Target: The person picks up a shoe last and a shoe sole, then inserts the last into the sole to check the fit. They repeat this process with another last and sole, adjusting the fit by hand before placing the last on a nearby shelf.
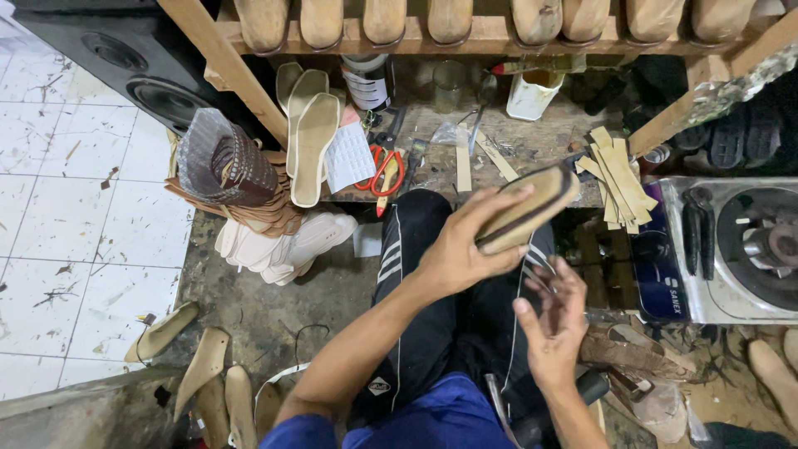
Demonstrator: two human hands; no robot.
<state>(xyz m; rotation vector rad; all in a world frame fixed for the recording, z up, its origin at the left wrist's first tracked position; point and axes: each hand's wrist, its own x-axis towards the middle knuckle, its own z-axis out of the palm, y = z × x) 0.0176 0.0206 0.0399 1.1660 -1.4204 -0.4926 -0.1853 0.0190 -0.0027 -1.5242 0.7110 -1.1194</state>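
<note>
I hold a shoe sole [525,218] in my left hand [462,249], just right of the middle of my view. It is a flat tan piece with a dark edge, tilted so its far end rises toward two o'clock. My left fingers are curled tight around its near end, thumb on the upper face. My right hand [555,320] hangs just below it, at about five o'clock from the sole, palm half open and fingers loosely spread; a thin pale cord [517,308] runs down past it, and I cannot tell whether the fingers pinch it. Both hands are above my lap, in black trousers [416,274] with white stripes.

At twelve o'clock from the sole the low wooden bench [532,145] carries red-handled scissors [384,170], a white pot [532,93], and a fan of tan strips [617,176] at two o'clock. Farther up, a rack of wooden lasts [449,21] runs along the top edge. At ten o'clock three pale insoles [309,133] lean upright, with a bagged bundle of brown woven pieces [229,166] just beside them at nine o'clock. At three o'clock sits a metal gas stove [731,249]. At eight o'clock more loose tan soles [204,370] lie on the dirty floor by the white tiles [66,208].
</note>
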